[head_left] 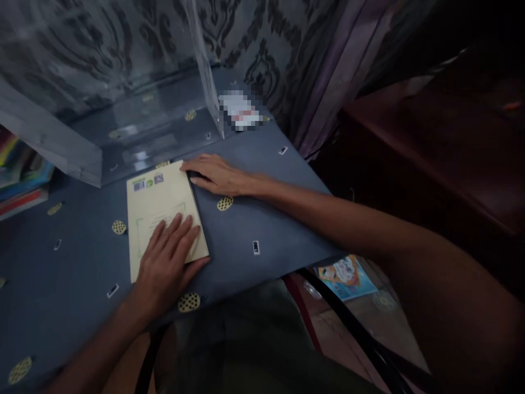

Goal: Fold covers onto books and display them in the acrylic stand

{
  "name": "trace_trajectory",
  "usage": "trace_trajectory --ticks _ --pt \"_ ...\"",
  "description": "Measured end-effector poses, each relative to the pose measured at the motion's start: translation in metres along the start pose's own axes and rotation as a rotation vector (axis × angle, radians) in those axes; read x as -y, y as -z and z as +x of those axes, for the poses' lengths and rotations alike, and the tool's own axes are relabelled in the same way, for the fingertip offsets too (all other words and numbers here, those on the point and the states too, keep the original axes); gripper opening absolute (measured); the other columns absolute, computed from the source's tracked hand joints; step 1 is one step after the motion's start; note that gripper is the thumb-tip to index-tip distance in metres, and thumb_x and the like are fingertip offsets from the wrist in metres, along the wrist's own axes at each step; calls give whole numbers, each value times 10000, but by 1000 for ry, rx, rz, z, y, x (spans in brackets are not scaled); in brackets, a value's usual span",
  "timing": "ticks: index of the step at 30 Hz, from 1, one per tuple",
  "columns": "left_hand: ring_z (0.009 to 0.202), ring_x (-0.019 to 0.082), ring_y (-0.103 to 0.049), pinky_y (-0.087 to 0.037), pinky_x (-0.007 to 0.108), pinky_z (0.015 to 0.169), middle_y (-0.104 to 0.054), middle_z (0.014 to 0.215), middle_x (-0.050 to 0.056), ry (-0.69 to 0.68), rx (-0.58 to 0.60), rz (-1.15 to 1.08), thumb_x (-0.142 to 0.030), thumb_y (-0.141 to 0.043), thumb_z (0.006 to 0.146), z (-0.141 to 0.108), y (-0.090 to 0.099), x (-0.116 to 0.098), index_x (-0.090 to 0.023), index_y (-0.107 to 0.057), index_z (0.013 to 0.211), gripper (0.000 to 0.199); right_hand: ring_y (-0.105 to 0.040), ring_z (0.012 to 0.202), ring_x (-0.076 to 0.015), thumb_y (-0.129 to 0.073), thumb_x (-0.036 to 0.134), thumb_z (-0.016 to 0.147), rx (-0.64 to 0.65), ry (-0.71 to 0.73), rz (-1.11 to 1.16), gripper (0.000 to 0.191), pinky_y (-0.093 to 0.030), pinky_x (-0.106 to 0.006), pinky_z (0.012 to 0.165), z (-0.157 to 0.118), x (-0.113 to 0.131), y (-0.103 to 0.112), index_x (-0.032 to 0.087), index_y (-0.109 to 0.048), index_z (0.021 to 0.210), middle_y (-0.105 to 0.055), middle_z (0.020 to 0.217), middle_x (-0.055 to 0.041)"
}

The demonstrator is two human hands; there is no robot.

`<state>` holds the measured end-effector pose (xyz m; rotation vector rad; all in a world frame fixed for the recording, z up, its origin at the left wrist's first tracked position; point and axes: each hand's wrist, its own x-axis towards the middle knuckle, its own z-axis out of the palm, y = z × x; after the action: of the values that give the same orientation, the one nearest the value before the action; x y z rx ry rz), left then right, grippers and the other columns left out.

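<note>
A pale yellow book (153, 200) with a small barcode and printed marks near its far edge lies on the dark blue pineapple-patterned tabletop (229, 235). My left hand (170, 257) rests on the book's near part, its fingers spread over the cover and the thumb by the near right corner. At the far right corner, my right hand (215, 174) touches the book's edge with its fingertips; thumb and fingers are apart, and the palm side is turned toward the table.
Beyond the book stands a clear plastic box or stand (211, 93). Stacked colourful books (24, 175) lie at the left edge. A blurred white packet (241, 112) sits at the back. A blue printed booklet (348, 279) lies below the table at right, near a black chair arm (353, 323).
</note>
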<state>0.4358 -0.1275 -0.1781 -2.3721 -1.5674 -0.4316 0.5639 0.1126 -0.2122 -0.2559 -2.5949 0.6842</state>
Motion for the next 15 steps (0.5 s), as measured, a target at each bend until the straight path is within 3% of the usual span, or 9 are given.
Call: trace_trajectory --ticks 6,15 --pt "1334 343 -593 -503 562 1112 -679 1358 179 2 27 -47 -270 -688 934 0 5 -2 -155 -508 1433 543 -514 1307 -277 -431 222 1036 -43 55 86 332 -408 -504 1103 -28 34 0 191 -574 1334 -640 1349 -136" --pt "1326 338 -601 -508 531 1119 -671 1366 185 -57 28 -43 -177 -675 928 0 10 -3 -144 -435 1530 649 -628 1041 -192 -432 206 1031 -125 -4 414 273 -493 -364 936 -61 85 3 163 -634 1210 -708 1099 -84"
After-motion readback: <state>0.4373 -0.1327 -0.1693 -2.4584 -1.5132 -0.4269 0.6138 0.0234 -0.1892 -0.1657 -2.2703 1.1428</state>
